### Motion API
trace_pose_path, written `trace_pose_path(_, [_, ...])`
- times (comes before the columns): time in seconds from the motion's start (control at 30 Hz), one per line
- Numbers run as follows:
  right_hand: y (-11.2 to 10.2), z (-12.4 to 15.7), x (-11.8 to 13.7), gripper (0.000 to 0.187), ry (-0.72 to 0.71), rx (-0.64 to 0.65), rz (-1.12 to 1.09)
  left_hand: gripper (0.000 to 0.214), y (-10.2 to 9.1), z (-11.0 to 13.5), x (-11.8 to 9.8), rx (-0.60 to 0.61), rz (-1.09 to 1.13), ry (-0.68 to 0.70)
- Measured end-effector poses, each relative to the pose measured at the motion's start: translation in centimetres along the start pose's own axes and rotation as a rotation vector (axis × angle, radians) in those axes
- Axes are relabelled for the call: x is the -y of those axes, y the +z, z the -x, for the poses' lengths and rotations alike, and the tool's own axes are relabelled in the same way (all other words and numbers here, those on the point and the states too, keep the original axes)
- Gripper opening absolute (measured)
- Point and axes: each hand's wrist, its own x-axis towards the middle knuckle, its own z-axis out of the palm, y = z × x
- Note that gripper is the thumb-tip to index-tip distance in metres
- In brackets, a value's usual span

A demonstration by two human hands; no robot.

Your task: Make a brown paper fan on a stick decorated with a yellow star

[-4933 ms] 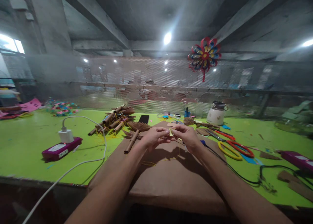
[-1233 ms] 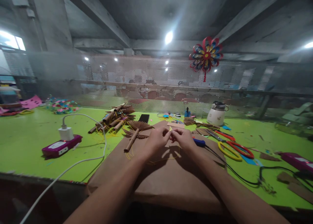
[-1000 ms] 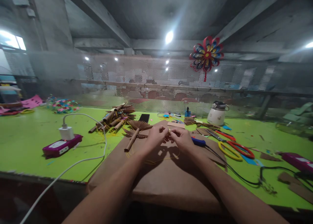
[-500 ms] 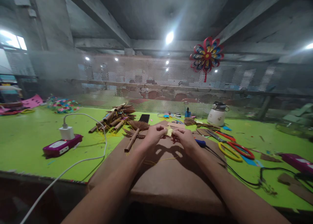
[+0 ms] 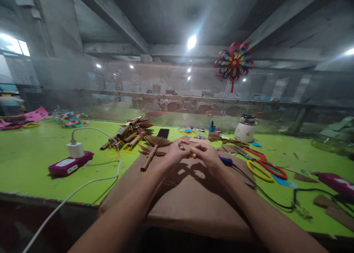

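Observation:
My left hand (image 5: 177, 152) and my right hand (image 5: 206, 156) meet over a brown paper-covered board (image 5: 193, 205), fingertips pinched together. Between them is a small pale yellow paper piece (image 5: 194, 155), mostly covered by the fingers. Left of my left hand lies a brown rolled-paper tube with pleated fans (image 5: 149, 158). Loose yellow string (image 5: 182, 180) trails over the board below the hands. A tool with a blue handle (image 5: 226, 160) and black cord lies just right of my right hand.
Several more brown paper tubes with fans (image 5: 129, 133) are piled at left, beside a black phone (image 5: 163, 133). Scissors with red and yellow handles (image 5: 260, 170) and a white kettle-like jug (image 5: 245, 129) stand right. A purple power strip (image 5: 71, 165) with a white cable sits left.
The yellow piece, seen as a star shape between the hands before, is now mostly hidden. My hands have come closer together and the right fingers have bent over it.

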Motion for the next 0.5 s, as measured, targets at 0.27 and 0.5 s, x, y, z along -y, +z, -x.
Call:
trace_pose_path(0.27, [-0.5,-0.3,-0.5,0.033,0.013,-0.016,-0.003,0.029,0.3,0.4,-0.6,0.099,-0.128,0.019])
trace_pose_path(0.5, [-0.6,-0.4,-0.5,0.033,0.014,-0.102,-0.002,0.014,0.4,0.9,-1.1,0.064,-0.168,-0.107])
